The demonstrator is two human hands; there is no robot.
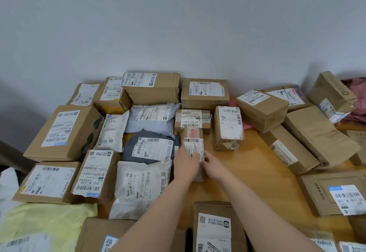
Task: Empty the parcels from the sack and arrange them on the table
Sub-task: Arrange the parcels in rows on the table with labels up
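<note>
Left hand (187, 164) and right hand (213, 167) both hold the thin brown box (193, 142), one on each side, with fingers bent round its near end. It sits on the table (257, 162), just right of the dark grey bag (152, 148). Its long side points away from the person, toward the wall. I think it should slide straight and sit snug beside the dark grey bag, label up, without bumping other parcels.

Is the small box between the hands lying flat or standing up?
Lying flat: the box rests lengthwise on the table, label up, left hand and right hand holding its sides.
</note>
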